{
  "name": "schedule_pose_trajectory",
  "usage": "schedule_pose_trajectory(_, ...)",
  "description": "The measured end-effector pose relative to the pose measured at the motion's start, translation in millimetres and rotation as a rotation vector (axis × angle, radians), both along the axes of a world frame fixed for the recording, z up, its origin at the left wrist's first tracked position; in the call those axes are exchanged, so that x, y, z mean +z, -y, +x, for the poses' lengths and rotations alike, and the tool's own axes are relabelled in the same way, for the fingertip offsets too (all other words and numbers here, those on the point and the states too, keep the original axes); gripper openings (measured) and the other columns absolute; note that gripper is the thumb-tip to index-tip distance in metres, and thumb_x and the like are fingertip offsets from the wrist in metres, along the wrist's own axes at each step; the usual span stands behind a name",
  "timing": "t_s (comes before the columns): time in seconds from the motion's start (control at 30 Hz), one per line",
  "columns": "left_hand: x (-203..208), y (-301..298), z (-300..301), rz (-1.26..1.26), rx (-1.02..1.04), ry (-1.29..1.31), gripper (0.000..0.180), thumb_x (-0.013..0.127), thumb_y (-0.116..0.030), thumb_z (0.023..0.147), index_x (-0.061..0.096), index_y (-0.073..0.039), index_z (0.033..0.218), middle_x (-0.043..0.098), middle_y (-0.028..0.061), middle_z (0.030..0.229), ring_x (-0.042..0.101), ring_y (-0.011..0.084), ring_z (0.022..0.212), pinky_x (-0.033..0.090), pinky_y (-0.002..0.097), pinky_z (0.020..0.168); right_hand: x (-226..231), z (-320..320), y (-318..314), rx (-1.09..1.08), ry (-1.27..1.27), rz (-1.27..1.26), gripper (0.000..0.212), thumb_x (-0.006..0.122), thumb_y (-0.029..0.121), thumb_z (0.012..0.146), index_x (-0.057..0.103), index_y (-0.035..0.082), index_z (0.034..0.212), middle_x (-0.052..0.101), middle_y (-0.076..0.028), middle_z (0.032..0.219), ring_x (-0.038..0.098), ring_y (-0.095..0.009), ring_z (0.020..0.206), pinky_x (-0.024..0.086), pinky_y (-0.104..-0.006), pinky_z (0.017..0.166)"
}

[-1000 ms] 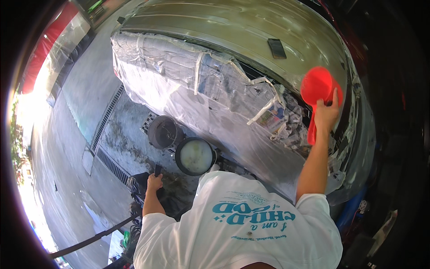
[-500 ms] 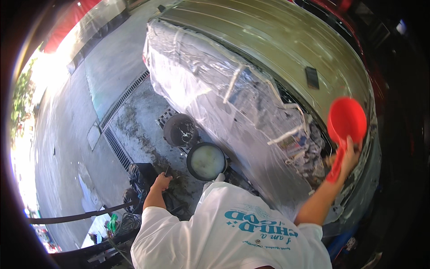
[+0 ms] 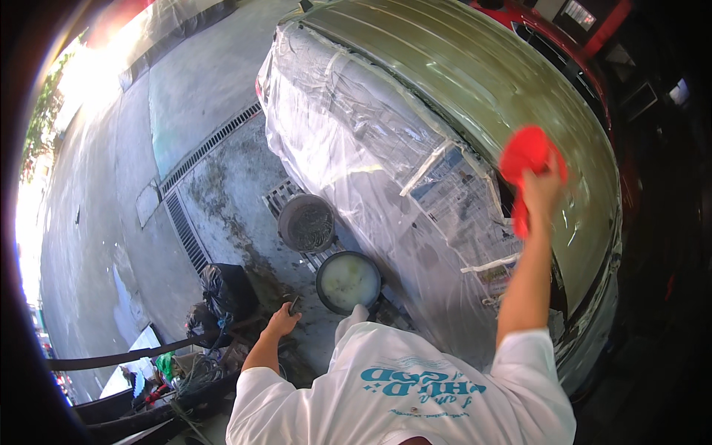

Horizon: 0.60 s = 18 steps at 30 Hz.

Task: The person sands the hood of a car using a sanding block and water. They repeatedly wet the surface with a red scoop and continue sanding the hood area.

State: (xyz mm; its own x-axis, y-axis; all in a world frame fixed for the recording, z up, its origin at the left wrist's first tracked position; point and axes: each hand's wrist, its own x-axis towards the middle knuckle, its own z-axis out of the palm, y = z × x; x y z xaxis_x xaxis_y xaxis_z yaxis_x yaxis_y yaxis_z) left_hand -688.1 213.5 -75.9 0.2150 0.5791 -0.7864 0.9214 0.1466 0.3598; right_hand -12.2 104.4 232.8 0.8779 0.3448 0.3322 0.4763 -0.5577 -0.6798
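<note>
My right hand (image 3: 544, 187) grips a red long-handled dipper (image 3: 519, 154), tilted over the glossy gold-green vehicle roof (image 3: 460, 93). Its inside is turned from view. Low on the left, my left hand (image 3: 283, 321) is closed round a small dark object (image 3: 295, 305), too little shown to name. Clear plastic sheeting (image 3: 326, 130), newspaper (image 3: 460, 196) and strips of tape cover the vehicle's side below the roof. On the ground between my left hand and the vehicle stands a round dark tub (image 3: 320, 285) of cloudy liquid, with a grey bucket (image 3: 306, 224) beyond it.
Black rubbish bags (image 3: 226, 289) sit left of my left hand, near a dark curved bar (image 3: 126, 360) and mixed clutter (image 3: 196, 367). A drain grate (image 3: 185, 233) crosses the concrete floor (image 3: 111, 222). Beyond the roof stands a red vehicle (image 3: 552, 37).
My right hand has swung the dipper inward over the roof and tipped it. The dark block seen earlier on the roof no longer shows. The view has shifted slightly; my left hand stays low.
</note>
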Motion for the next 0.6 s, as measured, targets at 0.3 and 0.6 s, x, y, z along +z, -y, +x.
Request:
schedule_pose_trajectory(0.3, -35, 12, -70, 0.29, 0.156, 0.012, 0.078, 0.075, -0.039, 0.092, 0.045, -0.003, 0.154, 0.075, 0.0227, 0.109, 0.076, 0.034, 0.086, 0.057, 0.0435, 0.081, 26, 26, -222, 0.08, -0.371, 0.856, 0.068, 0.082, 0.011, 0.08, 0.056, -0.002, 0.142, 0.073, -0.02, 0.119, 0.076, -0.03, 0.092, 0.062, -0.0394, 0.076)
schedule_pose_trajectory(0.6, -10, -25, -10, 0.081, 0.143, -0.086, 0.054, 0.063, -0.041, 0.097, 0.067, -0.002, 0.134, 0.073, 0.0268, 0.123, 0.072, 0.0389, 0.114, 0.055, 0.0477, 0.099, 42, -5, 0, 0.123, -0.523, 0.911, 0.042, 0.081, 0.023, 0.091, 0.061, 0.014, 0.127, 0.056, -0.003, 0.072, 0.045, -0.013, 0.041, 0.034, -0.0284, 0.033)
